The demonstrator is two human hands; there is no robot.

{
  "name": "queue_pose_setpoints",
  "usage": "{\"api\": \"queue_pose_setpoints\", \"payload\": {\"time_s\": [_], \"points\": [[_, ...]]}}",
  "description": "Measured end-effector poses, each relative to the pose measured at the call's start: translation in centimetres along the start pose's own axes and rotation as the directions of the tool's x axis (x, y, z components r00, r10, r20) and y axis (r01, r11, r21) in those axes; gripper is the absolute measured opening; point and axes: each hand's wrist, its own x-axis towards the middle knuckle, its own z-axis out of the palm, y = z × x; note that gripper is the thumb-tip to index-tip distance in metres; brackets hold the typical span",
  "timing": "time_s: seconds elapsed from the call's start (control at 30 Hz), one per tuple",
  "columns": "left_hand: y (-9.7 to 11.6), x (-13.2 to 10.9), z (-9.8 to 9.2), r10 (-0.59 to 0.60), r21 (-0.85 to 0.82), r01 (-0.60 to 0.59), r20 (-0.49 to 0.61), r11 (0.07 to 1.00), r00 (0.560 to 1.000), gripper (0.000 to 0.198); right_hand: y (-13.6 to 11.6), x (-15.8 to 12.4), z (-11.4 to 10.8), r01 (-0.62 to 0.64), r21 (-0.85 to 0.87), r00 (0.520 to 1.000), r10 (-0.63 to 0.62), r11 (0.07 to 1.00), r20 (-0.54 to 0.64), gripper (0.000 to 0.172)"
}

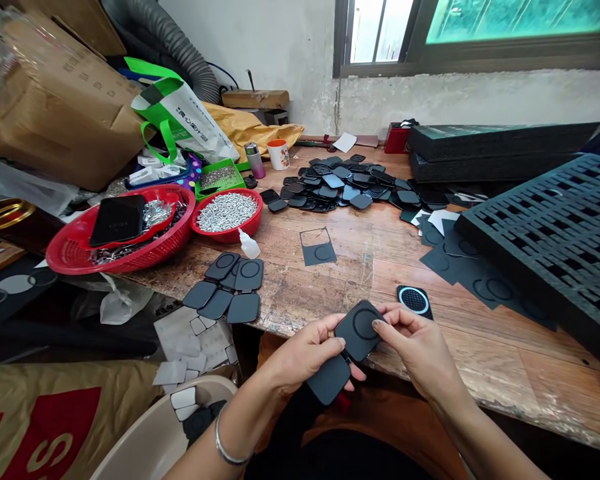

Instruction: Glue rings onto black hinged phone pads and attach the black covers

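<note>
A black folding charger pad (361, 331) with two square panels joined by a hinge is held above the table's front edge. One panel bears a dark ring; the other (329, 380) is plain and hangs lower left. My left hand (307, 353) grips it near the hinge, thumb on top and fingers underneath. My right hand (415, 337) pinches the ringed panel's right edge, its thumb by the ring. Just behind my right hand lies a black piece with a pale ring and mesh centre (414, 301). Further back is a partly used dark sticker sheet (319, 248).
Finished-looking folding pads (244, 308) lie at the table's left edge. Behind them are a red bowl of metal pins (229, 212), a white dropper bottle (249, 245) and a red basket (60, 250). A heap of black panels (325, 185) sits at the back; a slotted foam tray (545, 220) stands right.
</note>
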Motion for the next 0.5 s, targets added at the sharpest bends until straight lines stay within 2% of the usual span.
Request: {"api": "queue_pose_setpoints", "payload": {"time_s": [0.1, 0.17, 0.23, 0.3, 0.33, 0.4, 0.43, 0.47, 0.5], "points": [[0.0, -0.1, 0.1, 0.006, 0.073, -0.006, 0.001, 0.997, 1.000, 0.048, -0.1, -0.1, 0.0, 0.067, -0.117, 0.997, -0.070, 0.991, -0.022, 0.025], [-0.1, -0.2, 0.2, 0.019, 0.128, -0.018, -0.009, 0.992, 1.000, 0.051, -0.3, -0.3, 0.0, 0.158, -0.263, 0.985, -0.169, 0.952, -0.020, 0.025], [-0.2, -0.2, 0.5, 0.051, 0.178, -0.044, -0.034, 0.983, 0.998, 0.052, -0.7, -0.6, -0.3, 0.293, -0.481, 0.948, -0.316, 0.826, 0.034, 0.023], [-0.3, -0.2, 0.7, 0.089, 0.215, -0.075, -0.058, 0.974, 0.994, 0.052, -1.2, -0.7, -0.7, 0.388, -0.712, 0.895, -0.425, 0.586, 0.139, 0.022], [-0.4, -0.2, 0.8, 0.106, 0.228, -0.089, -0.064, 0.970, 0.992, 0.052, -1.5, -0.8, -1.0, 0.389, -0.804, 0.880, -0.441, 0.450, 0.178, 0.024], [-0.7, -0.1, 0.9, 0.125, 0.244, -0.105, -0.066, 0.964, 0.990, 0.052, -2.0, -0.7, -1.6, 0.294, -0.925, 0.892, -0.418, 0.242, 0.174, 0.032], [-0.8, -0.1, 0.8, 0.129, 0.247, -0.109, -0.068, 0.963, 0.989, 0.051, -2.2, -0.5, -1.8, 0.230, -0.954, 0.909, -0.393, 0.194, 0.139, 0.038], [-1.0, -0.1, 0.8, 0.128, 0.242, -0.109, -0.065, 0.964, 0.990, 0.051, -2.2, -0.3, -2.0, 0.191, -0.962, 0.925, -0.365, 0.198, 0.109, 0.043], [-1.1, -0.1, 0.7, 0.124, 0.229, -0.107, -0.060, 0.968, 0.990, 0.051, -2.2, 0.0, -2.0, 0.187, -0.950, 0.939, -0.329, 0.252, 0.098, 0.048]]}}
